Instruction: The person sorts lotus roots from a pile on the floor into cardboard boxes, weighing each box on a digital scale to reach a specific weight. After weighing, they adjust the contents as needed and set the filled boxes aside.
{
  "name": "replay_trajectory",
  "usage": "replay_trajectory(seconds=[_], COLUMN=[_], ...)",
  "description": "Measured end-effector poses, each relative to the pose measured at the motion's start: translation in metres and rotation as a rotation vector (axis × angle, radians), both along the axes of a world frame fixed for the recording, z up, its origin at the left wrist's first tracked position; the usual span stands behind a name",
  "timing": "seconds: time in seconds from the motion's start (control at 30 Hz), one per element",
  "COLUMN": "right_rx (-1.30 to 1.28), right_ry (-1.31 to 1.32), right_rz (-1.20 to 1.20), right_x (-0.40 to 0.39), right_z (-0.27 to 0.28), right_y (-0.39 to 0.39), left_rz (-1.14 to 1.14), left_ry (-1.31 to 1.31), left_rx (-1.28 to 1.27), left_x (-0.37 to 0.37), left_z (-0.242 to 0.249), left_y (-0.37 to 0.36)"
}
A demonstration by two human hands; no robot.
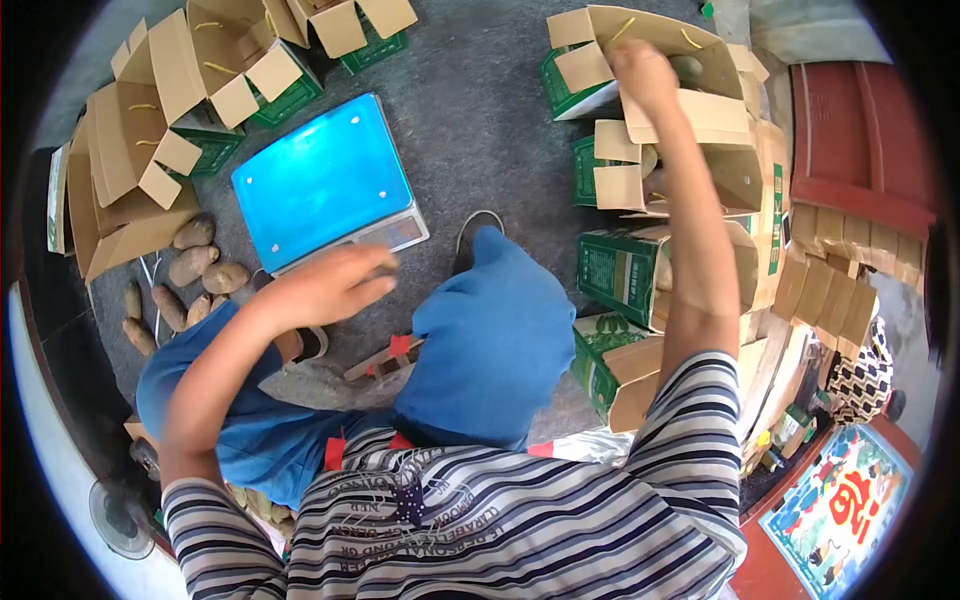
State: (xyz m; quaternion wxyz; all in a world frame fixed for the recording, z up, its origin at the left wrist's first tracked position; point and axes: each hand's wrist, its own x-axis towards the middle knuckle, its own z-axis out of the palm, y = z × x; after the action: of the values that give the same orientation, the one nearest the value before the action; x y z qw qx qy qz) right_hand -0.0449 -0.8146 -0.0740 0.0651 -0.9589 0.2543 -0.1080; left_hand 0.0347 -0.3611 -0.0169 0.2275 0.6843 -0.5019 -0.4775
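Observation:
My left hand [338,284] hovers by the near edge of a digital scale [325,180] with a blue platform, its thumb and fingers apart and nothing in them. At the far right, my right hand [645,76] reaches over an open cardboard box [685,115] with green sides and yellow cord handles. Its fingers are curled down at the box's opening; I cannot tell what is in them. Beside this hand, a brownish round tuber [687,68] shows inside the box. Brown, oblong potatoes [194,266] lie on the floor left of the scale.
More open boxes [620,270] line up on the right, some with tubers inside. Other open boxes [205,75] stand at the upper left. A red-taped tape dispenser-like object [385,358] lies between my legs. Flattened cardboard and a red door [850,130] are farther right.

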Motion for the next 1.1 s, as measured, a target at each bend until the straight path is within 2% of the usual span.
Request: replay_trajectory(seconds=[0.07, 0.17, 0.3, 0.33, 0.43, 0.57, 0.6, 0.7, 0.73, 0.8, 0.87, 0.97, 1.1], right_rx=[0.054, 0.158, 0.193, 0.178, 0.102, 0.056, 0.056, 0.070, 0.112, 0.141, 0.211, 0.107, 0.062], right_ry=[-0.051, -0.036, -0.029, -0.016, -0.001, -0.059, -0.066, -0.048, 0.048, 0.025, 0.011, 0.225, 0.206], right_rz=[0.131, 0.233, 0.417, 0.455, 0.540, 0.596, 0.608, 0.559, 0.526, 0.531, 0.488, 0.436, 0.314], right_x=[0.007, 0.021, 0.064, 0.078, 0.127, 0.192, 0.205, 0.236, 0.248, 0.262, 0.267, 0.257, 0.238], right_z=[-0.018, -0.017, -0.010, -0.004, 0.010, -0.001, -0.010, -0.034, -0.042, -0.063, -0.057, -0.036, -0.055], right_y=[0.033, 0.073, 0.104, 0.114, 0.145, 0.192, 0.201, 0.224, 0.223, 0.215, 0.213, 0.210, 0.208], left_rz=[-0.021, 0.097, 0.445, 0.386, 0.225, 0.293, 0.272, 0.210, 0.190, 0.207, 0.208, 0.217, 0.203], left_ry=[-0.071, -0.176, 0.090, -0.044, -0.310, -0.259, -0.348, -0.419, -0.410, -0.399, -0.410, -0.413, -0.408], left_rx=[0.102, 0.085, 0.221, 0.290, -0.007, 0.053, 0.053, 0.000, 0.023, 0.019, 0.018, 0.001, -0.006], left_x=[0.008, 0.017, 0.036, 0.039, 0.034, 0.037, 0.037, 0.036, 0.036, 0.035, 0.036, 0.038, 0.037], left_z=[0.037, 0.061, 0.049, 0.043, 0.040, 0.050, 0.050, 0.050, 0.051, 0.053, 0.052, 0.052, 0.052], left_y=[0.027, 0.069, 0.101, 0.103, 0.095, 0.096, 0.099, 0.103, 0.105, 0.113, 0.119, 0.123, 0.122])
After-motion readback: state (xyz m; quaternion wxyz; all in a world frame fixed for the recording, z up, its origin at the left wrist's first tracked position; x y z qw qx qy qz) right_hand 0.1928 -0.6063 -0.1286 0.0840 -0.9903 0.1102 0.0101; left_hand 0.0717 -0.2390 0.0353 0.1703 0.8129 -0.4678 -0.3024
